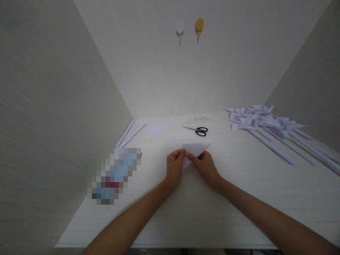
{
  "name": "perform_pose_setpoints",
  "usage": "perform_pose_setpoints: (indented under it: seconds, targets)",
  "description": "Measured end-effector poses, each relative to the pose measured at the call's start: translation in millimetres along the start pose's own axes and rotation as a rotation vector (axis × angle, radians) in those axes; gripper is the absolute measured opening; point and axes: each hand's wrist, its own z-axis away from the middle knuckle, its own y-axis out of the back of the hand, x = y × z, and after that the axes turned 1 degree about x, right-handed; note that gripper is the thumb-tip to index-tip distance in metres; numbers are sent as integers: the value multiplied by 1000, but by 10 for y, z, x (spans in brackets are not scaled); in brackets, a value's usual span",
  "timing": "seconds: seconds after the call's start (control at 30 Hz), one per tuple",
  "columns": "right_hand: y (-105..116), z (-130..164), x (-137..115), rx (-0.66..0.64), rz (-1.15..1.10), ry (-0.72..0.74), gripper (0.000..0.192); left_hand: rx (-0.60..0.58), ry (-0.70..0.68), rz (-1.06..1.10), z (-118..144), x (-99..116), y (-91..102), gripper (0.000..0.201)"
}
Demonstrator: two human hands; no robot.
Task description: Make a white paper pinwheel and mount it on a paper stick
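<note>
Two bare hands meet at the middle of the white table [239, 198]: the left hand [174, 168] and the right hand [205, 166] both pinch a folded white paper triangle [196, 148], fingertips closed on its near edge. Black-handled scissors [198, 130] lie farther back. Paper pinwheels [262, 122] are piled far right; two rolled paper sticks [130, 134] lie far left.

White folded paper [197, 149] on a pale, faintly wood-grained desk [239, 191]; black-handled scissors [198, 130] with silver blades. White paper pinwheels [261, 120] on white rolled sticks, one white hook [180, 27] and one yellow hook [199, 25] on the off-white wall.
</note>
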Motion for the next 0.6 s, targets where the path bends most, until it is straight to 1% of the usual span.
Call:
perform_pose_setpoints:
  seconds: [0.23,0.4,0.53,0.6]
  targets:
    - [-11,-1,24,4,-39,4,32,13,-51,-37,-1,-2,-3,22]
    - [-15,-7,16,6,-37,-6,30,0,-53,-47,-7,-28,1,23]
    - [-21,-14,18,3,-40,8,31,13,-44,-40,-6,-32,-11,22]
    - [-24,-10,11,-2,-35,18,32,23,-64,-37,-3,-17,-14,22]
